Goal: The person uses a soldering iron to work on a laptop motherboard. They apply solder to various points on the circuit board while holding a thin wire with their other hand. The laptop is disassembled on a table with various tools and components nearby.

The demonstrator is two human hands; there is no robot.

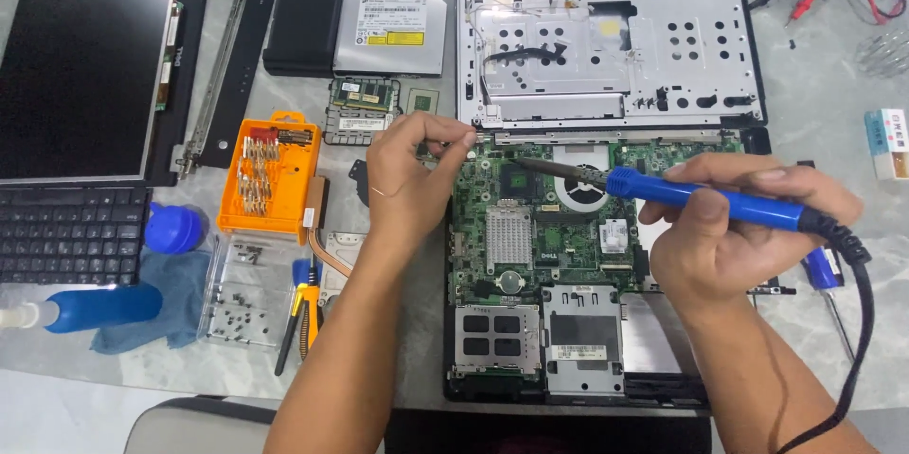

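Here, on a pale table (814, 94) strewn with laptop parts, a person works over a bare green motherboard (530, 236) seated in its opened laptop base (578, 388). Far to the left of the left hand (412, 175) lie a detached screen panel (80, 66) and a black keyboard (66, 236); nearer to it, an orange screwdriver-bit case (270, 175) sits just beside the wrist, above a clear tray of screws (241, 293). That hand is pinched shut, fingertips together at the board's upper left edge, though whatever it grips is too small to make out. Beyond it, an optical drive (393, 23) and a metal chassis frame (606, 33) rest farther up the table. The right hand (729, 227) is clamped around a blue-handled soldering iron (701, 198), its tip angled left, reaching the board near the top centre, between both hands. The iron's black cord (866, 321) trails down past the right wrist.
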